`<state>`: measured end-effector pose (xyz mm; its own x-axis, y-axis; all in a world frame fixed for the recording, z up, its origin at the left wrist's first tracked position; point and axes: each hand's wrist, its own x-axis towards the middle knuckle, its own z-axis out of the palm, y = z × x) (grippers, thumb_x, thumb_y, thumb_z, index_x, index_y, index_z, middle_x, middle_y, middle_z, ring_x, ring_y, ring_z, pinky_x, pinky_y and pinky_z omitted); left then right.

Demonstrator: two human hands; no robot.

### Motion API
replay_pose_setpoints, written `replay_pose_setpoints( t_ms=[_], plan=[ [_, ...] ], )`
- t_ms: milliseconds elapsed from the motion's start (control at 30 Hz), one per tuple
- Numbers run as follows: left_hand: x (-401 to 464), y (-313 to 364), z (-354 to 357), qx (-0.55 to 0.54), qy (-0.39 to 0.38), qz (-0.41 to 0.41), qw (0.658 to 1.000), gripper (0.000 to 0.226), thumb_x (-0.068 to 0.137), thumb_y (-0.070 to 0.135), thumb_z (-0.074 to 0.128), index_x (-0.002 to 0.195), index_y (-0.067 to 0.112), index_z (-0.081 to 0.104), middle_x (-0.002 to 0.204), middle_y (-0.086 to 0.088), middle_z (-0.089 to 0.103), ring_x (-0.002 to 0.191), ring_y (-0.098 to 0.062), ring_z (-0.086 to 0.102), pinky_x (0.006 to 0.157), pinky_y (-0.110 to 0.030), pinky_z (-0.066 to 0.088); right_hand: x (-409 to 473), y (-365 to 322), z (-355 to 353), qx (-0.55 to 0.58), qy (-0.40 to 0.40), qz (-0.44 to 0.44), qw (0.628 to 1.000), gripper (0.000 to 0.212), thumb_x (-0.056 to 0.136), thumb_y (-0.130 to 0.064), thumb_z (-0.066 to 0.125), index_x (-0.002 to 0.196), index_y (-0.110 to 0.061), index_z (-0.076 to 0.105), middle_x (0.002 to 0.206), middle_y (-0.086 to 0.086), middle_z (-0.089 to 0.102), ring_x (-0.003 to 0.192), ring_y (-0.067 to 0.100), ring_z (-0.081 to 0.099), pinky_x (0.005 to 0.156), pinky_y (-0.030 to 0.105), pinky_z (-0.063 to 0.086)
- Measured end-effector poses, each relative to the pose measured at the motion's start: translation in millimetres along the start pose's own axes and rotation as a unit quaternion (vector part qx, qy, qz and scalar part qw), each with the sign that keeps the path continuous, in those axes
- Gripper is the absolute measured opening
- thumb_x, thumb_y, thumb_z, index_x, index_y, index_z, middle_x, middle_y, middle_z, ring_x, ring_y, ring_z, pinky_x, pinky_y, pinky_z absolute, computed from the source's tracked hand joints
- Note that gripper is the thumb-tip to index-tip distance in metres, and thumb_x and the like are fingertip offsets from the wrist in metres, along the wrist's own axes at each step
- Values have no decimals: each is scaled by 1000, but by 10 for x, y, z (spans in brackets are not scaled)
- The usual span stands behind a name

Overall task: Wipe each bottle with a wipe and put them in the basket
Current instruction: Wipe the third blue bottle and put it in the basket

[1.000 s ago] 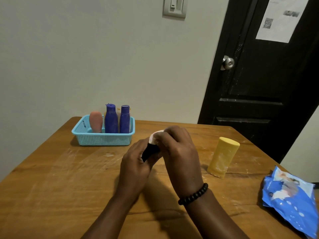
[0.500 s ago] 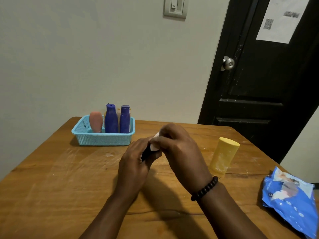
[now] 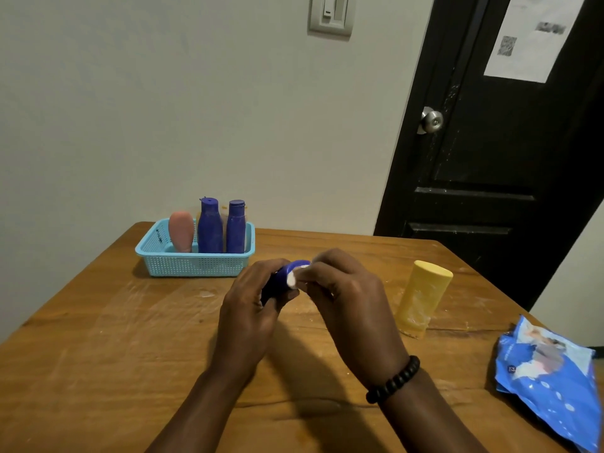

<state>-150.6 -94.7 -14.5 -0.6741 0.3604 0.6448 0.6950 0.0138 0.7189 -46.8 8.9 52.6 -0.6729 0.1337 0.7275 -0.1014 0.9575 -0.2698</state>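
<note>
Three bottles already stand in the light blue plastic basket. Compared with a moment ago, the small dark blue bottle in the left hand's grip now shows its cap, where the right hand pinches the white wipe. Above the wooden worktop, wiping seems nearly finished; the yellow bottle waits.

Layout of table.
Basket stood far left with three bottles inside; pack lay near right.
</note>
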Motion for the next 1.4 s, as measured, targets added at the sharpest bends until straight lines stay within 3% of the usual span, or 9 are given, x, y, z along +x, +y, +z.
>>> replay_pose_setpoints(
  t_ms=[200,333,433,533,633,867,1067,1233,1400],
  plan=[
    [14,105,-6,-30,18,-31,999,47,85,17,72,120,44,55,114,34,60,112,13,52,90,-16,47,70,267,-45,-26,-36,116,992,13,86,-14,68,97,-20,72,98,-9,63,84,1,56,72,12,48],
    [53,122,13,-76,29,-66,995,44,82,29,73,114,51,52,109,46,56,106,21,52,83,-13,46,-51,354,-28,80,23,228,970,6,86,-27,69,91,-30,71,89,-16,65,81,-5,59,66,9,49],
    [103,91,14,-167,68,-128,975,44,77,38,71,117,41,55,110,29,65,105,9,59,83,-21,45,-208,400,30,191,38,333,923,5,87,-30,67,89,-33,71,88,-15,70,84,-8,61,74,20,56],
    [189,28,-40,-338,105,-206,912,49,80,27,69,127,27,53,113,3,69,107,-14,67,87,-31,52,-317,402,67,262,61,382,884,5,87,-26,69,87,-27,74,85,-12,72,81,0,65,81,34,58],
    [218,-16,-71,-463,110,-250,843,60,81,26,64,138,18,47,119,-8,67,105,-21,70,77,-31,59,-301,329,44,298,91,367,877,6,87,-27,69,91,-27,73,89,-12,72,83,1,66,78,33,58],
    [210,-71,2,-565,123,-309,755,46,96,26,54,140,14,49,121,-11,67,88,-13,74,62,-23,59,-94,33,-59,311,133,246,908,13,88,-24,67,98,-30,72,99,-16,70,98,1,62,76,23,56],
    [188,-114,-19,-570,124,-331,741,90,66,31,87,143,14,43,135,-20,59,114,-28,66,72,-31,61,-18,-151,35,191,123,137,964,21,85,-17,68,105,-24,70,105,-14,63,101,-1,59,80,8,49],
    [192,-168,1,-560,137,-299,760,64,84,20,65,143,19,41,137,-18,58,119,-31,63,87,-39,59,-11,-226,202,70,166,105,978,29,73,-20,77,100,-19,67,104,-8,60,92,1,57,72,7,48],
    [183,-103,-23,-529,141,-264,794,63,78,14,65,135,30,42,133,-10,57,108,-26,69,73,-36,62,29,-207,250,51,224,168,959,26,76,-11,77,98,-20,67,95,-10,63,86,1,59,72,14,51]
  ],
)
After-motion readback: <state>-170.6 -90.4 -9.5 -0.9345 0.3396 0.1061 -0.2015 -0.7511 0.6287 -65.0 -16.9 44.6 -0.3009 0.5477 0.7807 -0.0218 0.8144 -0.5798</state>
